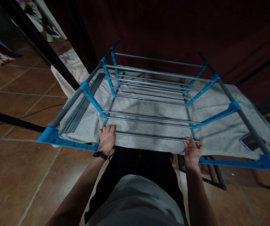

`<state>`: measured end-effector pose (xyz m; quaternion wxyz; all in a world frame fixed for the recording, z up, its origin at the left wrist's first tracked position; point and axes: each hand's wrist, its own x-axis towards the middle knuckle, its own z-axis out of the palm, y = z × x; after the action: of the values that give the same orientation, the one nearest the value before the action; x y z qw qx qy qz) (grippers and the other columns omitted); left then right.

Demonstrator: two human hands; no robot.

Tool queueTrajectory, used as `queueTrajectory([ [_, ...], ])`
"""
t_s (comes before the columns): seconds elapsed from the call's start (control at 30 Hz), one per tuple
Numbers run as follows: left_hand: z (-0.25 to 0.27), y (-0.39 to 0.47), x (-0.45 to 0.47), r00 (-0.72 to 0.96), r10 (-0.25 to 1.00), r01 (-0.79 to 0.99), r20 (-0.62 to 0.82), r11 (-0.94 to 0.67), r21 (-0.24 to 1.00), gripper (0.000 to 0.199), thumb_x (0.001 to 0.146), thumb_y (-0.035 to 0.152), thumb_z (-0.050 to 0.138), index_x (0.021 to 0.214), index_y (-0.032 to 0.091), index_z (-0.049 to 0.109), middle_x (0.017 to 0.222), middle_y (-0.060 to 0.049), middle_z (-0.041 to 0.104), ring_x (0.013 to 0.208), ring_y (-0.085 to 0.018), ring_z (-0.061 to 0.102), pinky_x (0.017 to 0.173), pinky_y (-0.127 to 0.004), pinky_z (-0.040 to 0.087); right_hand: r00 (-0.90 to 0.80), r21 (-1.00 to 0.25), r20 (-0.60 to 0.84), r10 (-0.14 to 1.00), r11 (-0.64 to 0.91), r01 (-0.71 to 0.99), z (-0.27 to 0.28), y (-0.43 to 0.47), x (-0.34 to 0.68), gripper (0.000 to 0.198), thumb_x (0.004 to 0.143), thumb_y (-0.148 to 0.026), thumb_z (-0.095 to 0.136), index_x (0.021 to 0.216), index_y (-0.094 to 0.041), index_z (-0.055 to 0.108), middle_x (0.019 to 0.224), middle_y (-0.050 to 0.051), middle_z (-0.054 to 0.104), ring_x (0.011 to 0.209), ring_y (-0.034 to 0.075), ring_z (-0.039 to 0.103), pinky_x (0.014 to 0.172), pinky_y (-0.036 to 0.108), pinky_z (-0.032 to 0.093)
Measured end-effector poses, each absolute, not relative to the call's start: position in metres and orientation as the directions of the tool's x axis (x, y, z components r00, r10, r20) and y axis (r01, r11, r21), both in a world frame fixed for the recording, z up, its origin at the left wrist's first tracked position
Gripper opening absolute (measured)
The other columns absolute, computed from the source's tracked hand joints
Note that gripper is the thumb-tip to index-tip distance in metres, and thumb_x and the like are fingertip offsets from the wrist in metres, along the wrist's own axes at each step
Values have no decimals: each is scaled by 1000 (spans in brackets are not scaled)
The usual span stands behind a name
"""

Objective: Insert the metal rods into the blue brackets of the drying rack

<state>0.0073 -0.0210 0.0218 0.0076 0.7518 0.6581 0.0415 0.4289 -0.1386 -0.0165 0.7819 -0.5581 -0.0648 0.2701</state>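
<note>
A partly assembled rack of grey tubes and blue plastic brackets lies on a grey cloth in front of me. My left hand (107, 139) is closed around the left end of a thin metal rod (149, 136), near the front left blue bracket (66, 142). At the other end of this rod, my right hand (193, 150) pinches it between thumb and fingers, just above the front right blue bracket (234, 161). Behind it, several similar rods run crosswise between other blue brackets (94, 102). My left fingers hide the rod's left tip.
The grey cloth (139, 108) covers a low surface. Several loose grey tubes (83, 103) lie on its left side, and a phone (251, 142) rests at the right. Dark metal bars (12, 119) stand at the left, above the tiled floor (14, 169). A dark red curtain-like backdrop (160, 28) hangs behind.
</note>
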Motion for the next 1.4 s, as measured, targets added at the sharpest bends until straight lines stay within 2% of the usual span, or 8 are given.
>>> queueTrajectory([
  [0.5, 0, -14, -8, 197, 969, 977, 148, -206, 48, 36, 90, 20, 43, 122, 22, 60, 107, -13, 64, 104, -33, 54, 91, -45, 33, 850, -904, -218, 480, 228, -361, -8, -139, 424, 65, 69, -29, 84, 119, -31, 43, 91, -7, 66, 82, 11, 68, 89, 35, 56],
  [0.93, -2, -13, -9, 225, 955, 973, 193, -230, 3, 34, 90, 21, 45, 118, 19, 64, 102, -13, 67, 99, -32, 56, 87, -45, 35, 839, -884, -225, 495, 258, -389, -7, -139, 424, 58, 73, -29, 78, 120, -30, 44, 89, -6, 67, 84, 13, 69, 92, 37, 55],
  [1.4, 0, -14, -8, 212, 958, 974, 192, -223, 38, 33, 91, 22, 45, 118, 19, 64, 105, -12, 67, 101, -32, 56, 87, -45, 35, 843, -898, -202, 498, 250, -363, -12, -139, 427, 54, 74, -31, 79, 116, -31, 45, 88, -8, 66, 82, 11, 69, 90, 36, 56],
])
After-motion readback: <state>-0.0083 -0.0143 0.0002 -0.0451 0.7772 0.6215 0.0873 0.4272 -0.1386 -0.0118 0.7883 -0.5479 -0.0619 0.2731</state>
